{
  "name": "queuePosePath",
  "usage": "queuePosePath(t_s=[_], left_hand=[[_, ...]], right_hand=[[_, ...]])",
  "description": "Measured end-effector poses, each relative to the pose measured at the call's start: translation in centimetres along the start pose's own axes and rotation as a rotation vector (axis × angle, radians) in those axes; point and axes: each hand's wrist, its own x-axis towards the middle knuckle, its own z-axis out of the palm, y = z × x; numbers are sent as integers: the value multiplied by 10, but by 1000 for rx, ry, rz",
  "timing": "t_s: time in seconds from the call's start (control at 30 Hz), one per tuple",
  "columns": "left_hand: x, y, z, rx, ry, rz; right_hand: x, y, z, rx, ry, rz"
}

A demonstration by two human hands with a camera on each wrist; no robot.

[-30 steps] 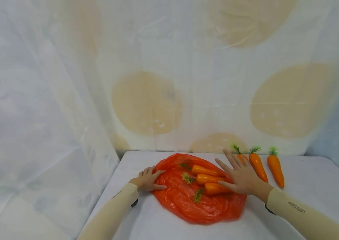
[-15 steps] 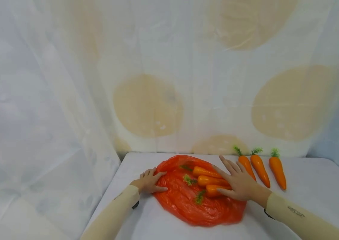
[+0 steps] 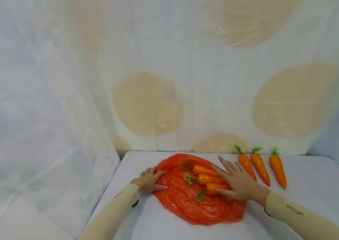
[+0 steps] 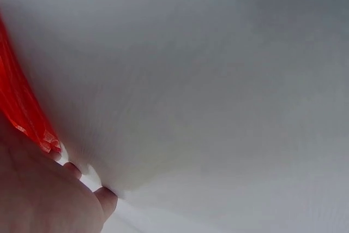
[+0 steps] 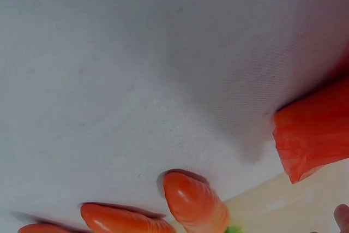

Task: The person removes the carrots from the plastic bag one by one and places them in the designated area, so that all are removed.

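Observation:
A red plastic bag (image 3: 181, 203) lies spread out on the white table. Three orange carrots (image 3: 213, 179) with green tops lie side by side on it, tops to the left. My left hand (image 3: 150, 180) rests at the bag's left edge, thumb and forefinger over the plastic; the left wrist view shows its fingertips beside the red bag (image 4: 24, 102). With fingers spread, my right hand (image 3: 241, 183) lies over the tips of the carrots and the bag's right side, partly hiding them. The right wrist view catches only a fingertip at its right edge, near the bag (image 5: 313, 129).
Three more carrots (image 3: 259, 168) lie on the table behind and to the right of my right hand, green tops toward the back. The white table (image 3: 310, 190) meets a pale curtain (image 3: 217, 116) with tan round patches at its back edge.
My right hand has shifted slightly left and down over the carrot tips, uncovering more of the nearest loose carrot. The left hand stays at the bag's edge.

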Motion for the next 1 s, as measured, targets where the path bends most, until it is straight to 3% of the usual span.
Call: queuePosePath(t_s=[0.17, 0.3, 0.67, 0.87, 1.0], left_hand=[[-3, 2, -9, -4, 24, -2], [-4, 2, -7, -6, 22, 5], [2, -3, 5, -1, 22, 0], [2, -3, 4, -8, 17, 5], [-1, -2, 3, -6, 11, 14]], right_hand=[[5, 2, -2, -7, 24, -4], [0, 1, -1, -30, 58, -27], [-4, -4, 4, -30, 15, -9], [-2, -5, 0, -42, 41, -41], [-2, -7, 2, -5, -10, -22]])
